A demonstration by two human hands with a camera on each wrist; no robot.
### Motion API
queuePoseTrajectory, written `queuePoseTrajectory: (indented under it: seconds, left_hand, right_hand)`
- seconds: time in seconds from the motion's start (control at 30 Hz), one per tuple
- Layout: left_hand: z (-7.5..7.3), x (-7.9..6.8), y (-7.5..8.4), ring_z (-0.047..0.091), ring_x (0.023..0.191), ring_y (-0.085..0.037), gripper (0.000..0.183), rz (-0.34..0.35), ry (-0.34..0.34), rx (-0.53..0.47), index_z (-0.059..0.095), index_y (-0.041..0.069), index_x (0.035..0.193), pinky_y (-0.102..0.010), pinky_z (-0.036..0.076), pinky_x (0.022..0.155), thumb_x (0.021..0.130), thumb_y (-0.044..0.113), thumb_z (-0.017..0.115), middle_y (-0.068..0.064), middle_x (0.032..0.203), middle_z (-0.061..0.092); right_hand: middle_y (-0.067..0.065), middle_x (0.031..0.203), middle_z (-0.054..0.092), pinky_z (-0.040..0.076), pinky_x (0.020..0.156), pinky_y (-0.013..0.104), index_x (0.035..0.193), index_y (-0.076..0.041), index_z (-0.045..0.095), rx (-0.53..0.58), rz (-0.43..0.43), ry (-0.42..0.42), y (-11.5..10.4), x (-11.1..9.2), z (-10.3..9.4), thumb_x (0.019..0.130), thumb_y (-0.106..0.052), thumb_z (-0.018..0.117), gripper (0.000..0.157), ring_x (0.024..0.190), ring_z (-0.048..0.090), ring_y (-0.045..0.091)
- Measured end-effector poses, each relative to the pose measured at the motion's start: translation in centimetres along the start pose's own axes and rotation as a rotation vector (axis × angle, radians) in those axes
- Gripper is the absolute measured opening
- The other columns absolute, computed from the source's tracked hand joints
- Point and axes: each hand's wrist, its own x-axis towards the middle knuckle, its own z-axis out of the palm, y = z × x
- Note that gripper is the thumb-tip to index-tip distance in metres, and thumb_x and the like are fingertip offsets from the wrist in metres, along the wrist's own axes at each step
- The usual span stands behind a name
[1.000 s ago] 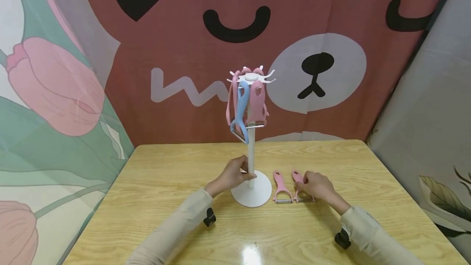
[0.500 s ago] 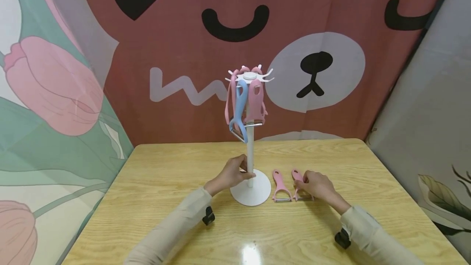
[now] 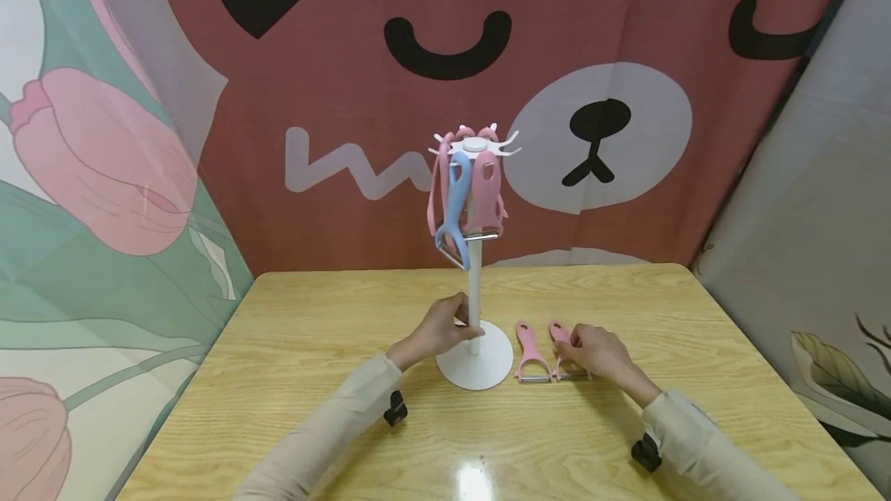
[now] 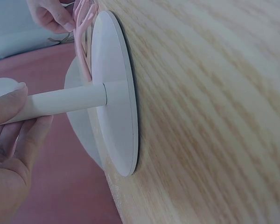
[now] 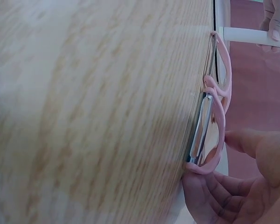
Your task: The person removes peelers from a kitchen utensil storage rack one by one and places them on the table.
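A white stand with a round base is upright on the table, hooks fanning out at its top. My left hand holds its pole low down, thumb and fingers around it. Hanging from the hooks are a blue peeler and several pink peelers; those behind are partly hidden. Two pink peelers lie flat to the right of the base. My right hand pinches the right one between thumb and fingers, covering part of it. The left pink peeler lies close beside it.
The wooden table has its far edge just behind the stand, near a printed bear curtain. A grey curtain hangs at the right. Black wrist devices sit under both sleeves.
My right hand has slid the right pink peeler slightly left, nearer to the other one. My left hand keeps its hold on the pole, and the stand stays in place.
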Motion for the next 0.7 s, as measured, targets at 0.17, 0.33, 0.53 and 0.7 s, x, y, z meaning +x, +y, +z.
queuePoseTrajectory:
  seconds: [0.17,0.33,0.53,0.7]
  left_hand:
    - [-0.03,0.06,0.01,0.068,0.08,-0.017,0.026,0.003,-0.001,0.002,0.058,0.0,0.098,-0.021,0.054,0.069,0.084,0.003,0.079,-0.008,0.088,0.069]
    - [-0.02,0.04,-0.02,0.068,0.08,-0.017,0.025,0.005,-0.004,-0.005,0.058,0.0,0.098,-0.022,0.055,0.068,0.084,0.003,0.079,-0.008,0.088,0.069]
    - [-0.01,0.01,0.0,0.068,0.08,-0.016,0.026,0.006,-0.002,0.003,0.058,0.001,0.098,-0.022,0.055,0.069,0.084,0.004,0.08,-0.008,0.088,0.069]
    - [0.05,-0.03,-0.09,0.068,0.08,-0.016,0.026,0.005,0.003,-0.005,0.058,0.001,0.098,-0.022,0.055,0.069,0.083,0.004,0.08,-0.007,0.088,0.069]
  right_hand:
    - [-0.001,0.057,0.047,0.029,0.045,0.025,0.076,-0.01,0.056,-0.009,0.007,-0.004,-0.04,-0.02,-0.09,0.098,-0.029,0.062,0.029,0.045,0.038,0.01]
    - [0.0,0.059,0.051,0.033,0.045,0.027,0.079,-0.009,0.059,-0.01,0.013,-0.007,-0.09,-0.19,-0.25,0.097,-0.028,0.062,0.027,0.046,0.042,0.013]
    - [-0.001,0.059,0.051,0.034,0.046,0.028,0.082,-0.008,0.061,-0.014,0.014,-0.002,-0.16,-0.45,-0.52,0.098,-0.029,0.061,0.026,0.048,0.043,0.014]
    - [-0.001,0.058,0.052,0.034,0.046,0.028,0.084,-0.008,0.061,-0.01,0.023,-0.002,-0.07,-0.42,-0.64,0.098,-0.029,0.06,0.026,0.048,0.043,0.015]
